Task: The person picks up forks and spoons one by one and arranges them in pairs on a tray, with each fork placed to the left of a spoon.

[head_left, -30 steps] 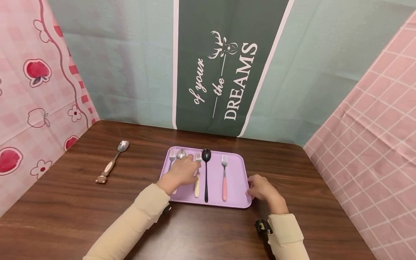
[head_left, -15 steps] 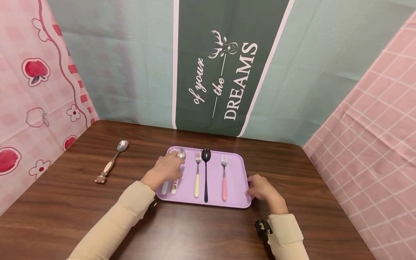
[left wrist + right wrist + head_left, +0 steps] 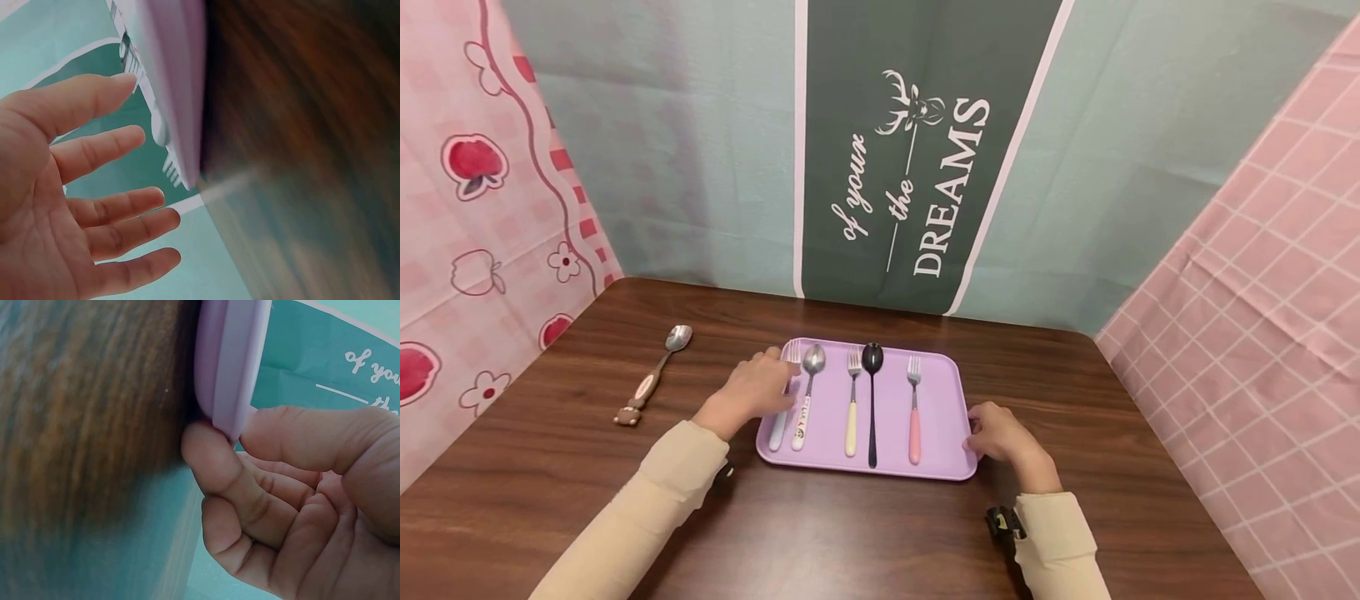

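Note:
A lilac tray lies on the table. From left to right it holds a white-handled fork, a spoon with a patterned white handle, a cream-handled fork, a long black spoon and a pink-handled fork. My left hand hovers at the tray's left edge, partly covering the white-handled fork. Its fingers are spread and apart from the rim in the left wrist view. At the opposite side, my right hand pinches the tray's right rim between thumb and index finger.
A spoon with a brown bear-shaped handle lies on the wooden table, left of the tray. A grey-green cloth hangs behind the table. Pink cloths hang at both sides.
My left hand has moved left from over the cutlery to the tray's left edge, uncovering the patterned spoon and cream-handled fork. My right hand stays at the right rim.

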Motion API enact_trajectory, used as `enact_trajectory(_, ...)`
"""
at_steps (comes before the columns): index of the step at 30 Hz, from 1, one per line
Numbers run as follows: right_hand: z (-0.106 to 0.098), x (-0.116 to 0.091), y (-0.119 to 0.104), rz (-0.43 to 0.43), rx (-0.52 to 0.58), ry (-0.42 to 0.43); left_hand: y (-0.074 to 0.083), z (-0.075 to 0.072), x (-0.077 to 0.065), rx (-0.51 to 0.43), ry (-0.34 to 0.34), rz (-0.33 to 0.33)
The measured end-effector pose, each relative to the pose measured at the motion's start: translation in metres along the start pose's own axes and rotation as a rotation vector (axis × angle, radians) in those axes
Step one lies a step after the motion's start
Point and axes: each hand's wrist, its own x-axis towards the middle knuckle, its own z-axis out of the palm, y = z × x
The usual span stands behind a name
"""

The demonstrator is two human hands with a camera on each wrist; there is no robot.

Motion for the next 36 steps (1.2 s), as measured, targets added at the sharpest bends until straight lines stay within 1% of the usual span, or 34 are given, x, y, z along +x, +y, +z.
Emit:
enact_trajectory(5, 0.001, 0.0, 0.001, 0.0, -0.006, 0.001, -0.012, 0.0, -0.007, -0.009, 0.011, -0.015)
enact_trajectory(8, 0.001, 0.0, 0.001, -0.006, 0.009, -0.001, -0.017, -0.001, -0.011, -0.017, 0.013, -0.019)
enact_trajectory(14, 0.002, -0.001, 0.003, 0.0, 0.029, -0.013, -0.026, -0.004, -0.017, -0.035, 0.015, -0.03)
enact_trajectory(25, 0.001, 0.001, 0.003, -0.023, 0.025, -0.011, -0.043, -0.01, -0.028, -0.029, 0.014, -0.082)
enact_trajectory(31, 0.001, 0.0, 0.003, -0.018, 0.025, -0.01, -0.055, -0.011, -0.035, -0.031, 0.028, -0.109)
enact_trajectory(36, 0.0, 0.0, 0.003, -0.017, 0.023, -0.015, -0.065, -0.013, -0.041, -0.033, 0.026, -0.116)
